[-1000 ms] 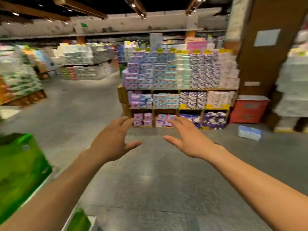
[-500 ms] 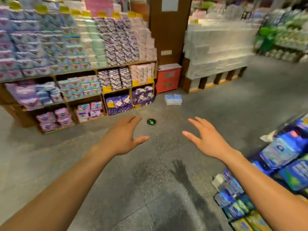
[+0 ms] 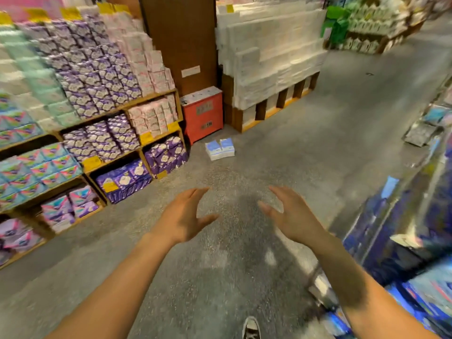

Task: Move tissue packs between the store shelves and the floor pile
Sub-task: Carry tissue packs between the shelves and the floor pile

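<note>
Two pale blue-and-white tissue packs [image 3: 220, 149] lie side by side on the grey floor, in front of a red box. My left hand [image 3: 183, 217] and my right hand [image 3: 291, 216] are stretched out in front of me over the bare floor, palms facing each other, fingers spread, nothing in them. Both hands are well short of the floor packs. Wooden shelves [image 3: 156, 137] on the left are filled with purple, pink, teal and mint tissue packs. A blurred shelf of blue packs [image 3: 401, 241] runs along the right edge.
A red box [image 3: 204, 116] stands against a brown pillar [image 3: 181, 42]. Right of it is a pallet stack of white wrapped packs [image 3: 269, 59]. A green display [image 3: 362, 28] sits at the far right. My shoe [image 3: 250, 327] shows at the bottom. An aisle of grey floor runs ahead.
The view has swung right and moved closer: the shelves slid left, the floor packs and red box are nearer. Both hands stay out in front, empty, turned more palm to palm.
</note>
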A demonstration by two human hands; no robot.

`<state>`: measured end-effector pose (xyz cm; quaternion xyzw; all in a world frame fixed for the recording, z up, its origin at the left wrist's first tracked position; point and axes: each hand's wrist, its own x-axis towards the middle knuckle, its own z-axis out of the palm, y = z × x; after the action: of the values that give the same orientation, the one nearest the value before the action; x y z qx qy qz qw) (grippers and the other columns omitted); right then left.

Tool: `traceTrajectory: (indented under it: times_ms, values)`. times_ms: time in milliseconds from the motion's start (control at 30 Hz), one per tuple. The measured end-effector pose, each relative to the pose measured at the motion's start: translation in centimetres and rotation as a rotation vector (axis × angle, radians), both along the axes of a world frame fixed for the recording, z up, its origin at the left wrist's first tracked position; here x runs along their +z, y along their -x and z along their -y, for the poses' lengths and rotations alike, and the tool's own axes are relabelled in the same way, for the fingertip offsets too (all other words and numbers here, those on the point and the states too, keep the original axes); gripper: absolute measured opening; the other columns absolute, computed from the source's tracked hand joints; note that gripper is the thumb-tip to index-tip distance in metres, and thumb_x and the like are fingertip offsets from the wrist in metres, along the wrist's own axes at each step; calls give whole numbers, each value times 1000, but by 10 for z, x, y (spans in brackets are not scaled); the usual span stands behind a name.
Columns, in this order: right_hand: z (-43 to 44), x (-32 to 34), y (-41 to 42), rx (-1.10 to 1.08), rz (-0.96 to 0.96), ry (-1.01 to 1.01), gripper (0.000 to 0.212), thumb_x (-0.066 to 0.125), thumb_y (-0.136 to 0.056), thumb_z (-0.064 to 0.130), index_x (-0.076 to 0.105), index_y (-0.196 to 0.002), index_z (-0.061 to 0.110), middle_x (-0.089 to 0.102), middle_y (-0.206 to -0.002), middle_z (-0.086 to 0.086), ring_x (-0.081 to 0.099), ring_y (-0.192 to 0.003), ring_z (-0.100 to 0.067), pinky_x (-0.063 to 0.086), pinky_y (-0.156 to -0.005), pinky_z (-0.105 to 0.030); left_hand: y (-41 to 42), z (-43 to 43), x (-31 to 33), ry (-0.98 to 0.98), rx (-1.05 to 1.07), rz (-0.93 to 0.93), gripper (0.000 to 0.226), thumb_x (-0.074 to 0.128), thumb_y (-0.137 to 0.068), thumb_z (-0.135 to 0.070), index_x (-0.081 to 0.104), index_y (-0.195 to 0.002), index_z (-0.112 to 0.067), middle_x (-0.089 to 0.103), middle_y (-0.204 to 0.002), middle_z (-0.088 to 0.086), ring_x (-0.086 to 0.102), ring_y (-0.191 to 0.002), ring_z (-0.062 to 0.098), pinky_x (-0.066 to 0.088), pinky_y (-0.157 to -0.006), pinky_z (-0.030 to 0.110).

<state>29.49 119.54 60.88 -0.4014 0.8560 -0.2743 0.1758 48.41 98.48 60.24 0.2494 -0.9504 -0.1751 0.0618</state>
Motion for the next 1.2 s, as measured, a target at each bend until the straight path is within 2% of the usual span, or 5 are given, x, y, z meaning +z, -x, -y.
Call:
traceTrajectory:
  times_ms: [433, 567, 700, 933, 1200]
  values:
    - [286, -23, 204, 110, 54, -130, 72, 50, -98, 56, 34, -157, 18, 24, -166, -7, 18, -153, -21, 14, -122, -33, 195, 250, -33, -84, 59, 8, 87, 46, -87, -77, 35, -155, -23, 40, -155, 1, 38, -142, 24, 36, -115, 39]
    - [392, -28, 257, 37, 35, -20, 101, 36, -79, 88, 54, -142, 11, 52, -146, -9, 48, -128, -18, 34, -106, -26, 259, 363, -43, -96, 58, 10, 117, 19, -67, -98, 35, -155, -23, 40, -156, 2, 41, -141, 26, 37, -113, 39]
    - [470, -15, 320, -50, 135, -74, 53, 55, -99, 44, 53, -141, 12, 54, -127, -2, 52, -115, -16, 32, -89, 3, 336, 460, -33, -111, -4, 24, 124, 8, -62, -102, 36, -154, -22, 44, -153, 3, 43, -138, 23, 38, -112, 35]
    - [573, -31, 446, -197, 228, -62, 73, 51, -94, 64, 36, -155, 27, 28, -164, 1, 25, -150, -19, 26, -121, -41, 480, 582, -40, -77, -146, 114, 121, 6, -67, -99, 32, -155, -21, 43, -153, 5, 38, -142, 25, 33, -117, 37]
    - [686, -68, 632, -122, 188, -133, 72, 49, -97, 59, 34, -156, 20, 30, -163, -2, 29, -149, -22, 26, -120, -40, 640, 685, -81, -76, -80, 206, 134, -4, -58, -103, 28, -158, -22, 35, -161, 5, 33, -147, 25, 31, -119, 38]
